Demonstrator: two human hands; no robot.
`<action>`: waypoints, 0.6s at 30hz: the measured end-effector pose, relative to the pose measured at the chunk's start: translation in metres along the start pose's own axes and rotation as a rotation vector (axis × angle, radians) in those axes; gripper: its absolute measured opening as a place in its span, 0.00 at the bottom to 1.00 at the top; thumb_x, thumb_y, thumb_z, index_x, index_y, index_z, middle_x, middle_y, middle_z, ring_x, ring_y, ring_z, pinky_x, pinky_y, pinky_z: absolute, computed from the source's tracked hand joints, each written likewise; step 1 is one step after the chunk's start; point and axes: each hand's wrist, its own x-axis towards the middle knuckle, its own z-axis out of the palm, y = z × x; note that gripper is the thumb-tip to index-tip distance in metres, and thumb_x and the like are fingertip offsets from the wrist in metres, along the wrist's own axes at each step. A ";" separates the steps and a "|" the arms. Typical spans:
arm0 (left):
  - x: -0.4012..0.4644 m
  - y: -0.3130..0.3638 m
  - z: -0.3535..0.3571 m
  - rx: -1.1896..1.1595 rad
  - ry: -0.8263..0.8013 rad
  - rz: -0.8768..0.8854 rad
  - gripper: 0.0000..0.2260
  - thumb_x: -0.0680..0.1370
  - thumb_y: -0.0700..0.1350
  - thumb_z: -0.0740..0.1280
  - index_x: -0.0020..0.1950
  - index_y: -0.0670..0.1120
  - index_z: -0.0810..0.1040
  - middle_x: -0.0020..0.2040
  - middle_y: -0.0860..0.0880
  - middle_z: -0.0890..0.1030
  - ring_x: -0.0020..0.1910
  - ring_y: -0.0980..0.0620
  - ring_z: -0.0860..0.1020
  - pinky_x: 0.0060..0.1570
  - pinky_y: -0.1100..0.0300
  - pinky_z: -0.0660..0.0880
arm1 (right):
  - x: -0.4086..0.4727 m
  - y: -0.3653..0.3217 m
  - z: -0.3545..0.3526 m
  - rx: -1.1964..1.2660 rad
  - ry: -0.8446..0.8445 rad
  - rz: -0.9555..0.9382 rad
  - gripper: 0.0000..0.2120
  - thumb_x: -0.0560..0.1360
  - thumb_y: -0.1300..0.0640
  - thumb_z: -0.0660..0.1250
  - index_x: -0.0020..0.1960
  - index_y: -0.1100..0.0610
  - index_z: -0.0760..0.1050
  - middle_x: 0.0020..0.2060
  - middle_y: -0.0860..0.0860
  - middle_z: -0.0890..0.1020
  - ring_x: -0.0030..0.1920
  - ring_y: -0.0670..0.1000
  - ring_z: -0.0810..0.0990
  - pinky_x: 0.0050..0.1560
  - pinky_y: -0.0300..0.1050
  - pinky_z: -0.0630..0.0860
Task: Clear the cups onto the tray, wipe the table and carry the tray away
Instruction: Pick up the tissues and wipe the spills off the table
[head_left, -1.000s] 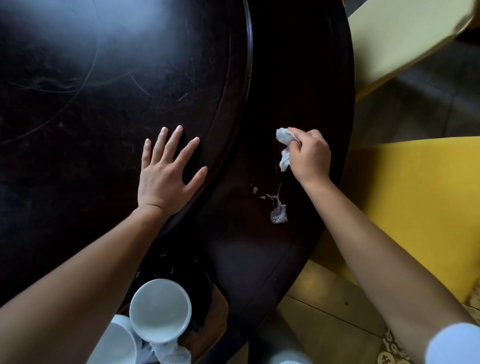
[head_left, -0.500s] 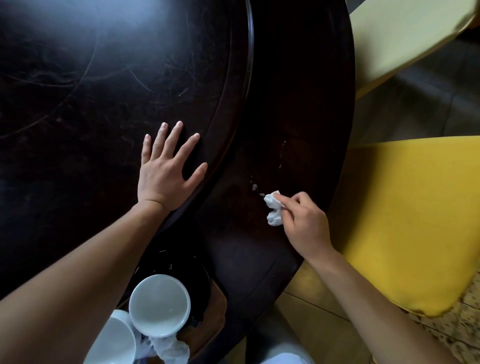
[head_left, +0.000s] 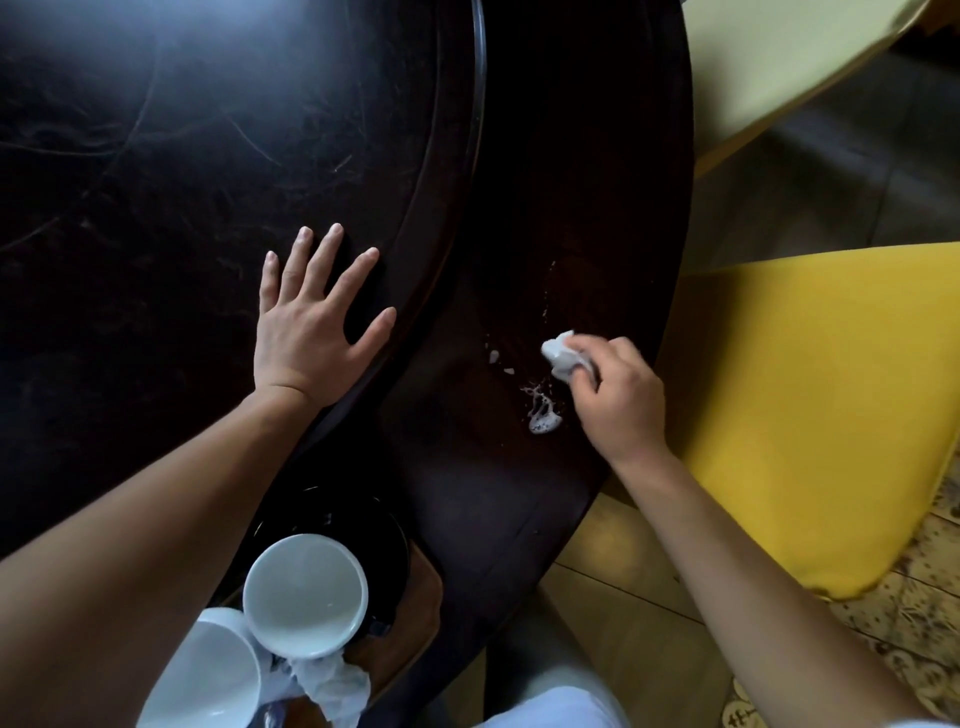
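My right hand (head_left: 618, 397) grips a crumpled white tissue (head_left: 560, 355) and presses it on the dark round table (head_left: 597, 156) near its right edge. A small white foamy spill (head_left: 543, 413) lies just left of that hand, with a few white specks (head_left: 493, 357) beyond it. My left hand (head_left: 311, 332) rests flat, fingers spread, on the raised inner disc of the table (head_left: 208, 156). At the bottom left, two white cups (head_left: 305, 592) (head_left: 208, 675) sit on a brown tray (head_left: 415, 608) beside a black plate (head_left: 379, 535) and a used tissue (head_left: 332, 686).
A yellow chair seat (head_left: 810, 415) stands close against the table's right edge. A paler yellow chair (head_left: 769, 67) is at the top right. Wooden floor (head_left: 613, 597) and patterned tile (head_left: 924, 623) show below the table edge.
My right hand swept the tissue from farther up the table down toward me over the spill, then back out a little to the right. The left hand stayed flat in place.
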 end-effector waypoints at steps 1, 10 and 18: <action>0.000 0.000 0.000 -0.003 -0.001 0.000 0.30 0.81 0.65 0.56 0.81 0.56 0.64 0.84 0.48 0.57 0.84 0.45 0.50 0.81 0.41 0.44 | -0.008 -0.002 0.003 -0.026 -0.050 -0.023 0.14 0.75 0.62 0.69 0.59 0.53 0.83 0.44 0.51 0.79 0.37 0.52 0.79 0.36 0.39 0.68; 0.001 -0.001 -0.001 -0.002 -0.006 0.000 0.30 0.81 0.65 0.56 0.81 0.56 0.64 0.84 0.49 0.56 0.84 0.45 0.49 0.81 0.41 0.44 | -0.073 0.000 -0.016 0.059 -0.270 -0.108 0.12 0.75 0.66 0.69 0.57 0.57 0.82 0.48 0.50 0.77 0.41 0.46 0.76 0.41 0.27 0.71; 0.000 0.000 -0.001 -0.008 0.001 -0.003 0.29 0.81 0.64 0.58 0.81 0.56 0.64 0.84 0.49 0.57 0.84 0.45 0.49 0.81 0.41 0.45 | -0.051 -0.010 0.001 -0.009 -0.226 -0.187 0.06 0.74 0.64 0.73 0.51 0.58 0.79 0.46 0.54 0.77 0.47 0.56 0.81 0.48 0.50 0.81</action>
